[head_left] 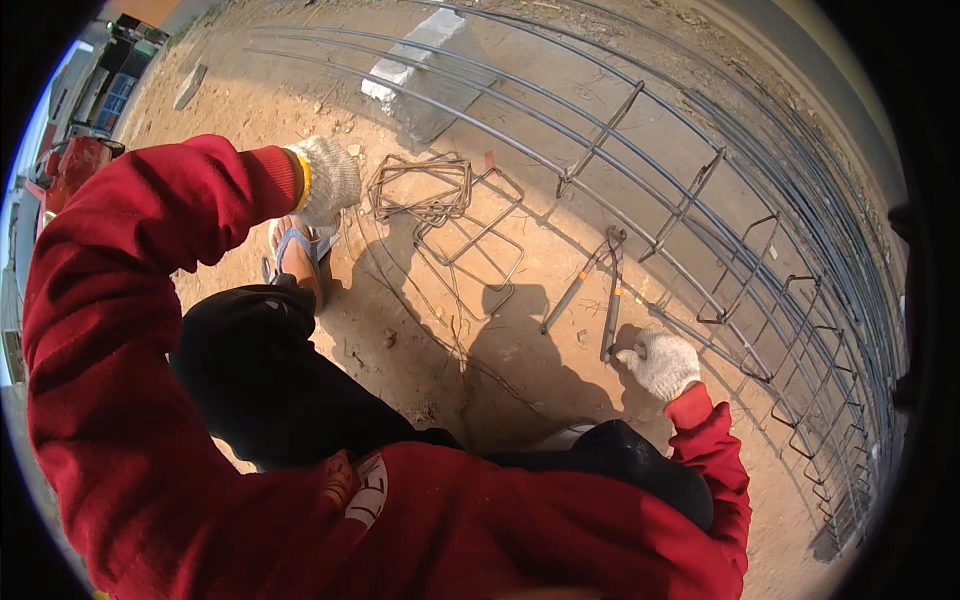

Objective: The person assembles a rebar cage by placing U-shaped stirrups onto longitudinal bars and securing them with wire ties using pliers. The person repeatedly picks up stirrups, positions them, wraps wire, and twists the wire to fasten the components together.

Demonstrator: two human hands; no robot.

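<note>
My left hand (328,180), in a knitted pale glove, hangs above my sandalled foot (299,262); its fingers are mostly hidden. Just right of it, several rectangular steel stirrups (440,211) lie stacked on the ground, with looser stirrups (516,265) partly overlapping beside them. My right hand (664,366), gloved too, is closed with the fingers curled inward, and whatever it may hold is hidden. Close to its thumb end the handles of long-handled pincers (613,302), which lie on the dirt with their jaws pointing away from me.
A long rebar cage (640,163) with stirrups around its bars curves from the far left to the near right. A pale concrete block (415,55) stands under its far end. Loose long bars (850,190) lie beyond it. Thin wire (462,352) crosses the dirt before me.
</note>
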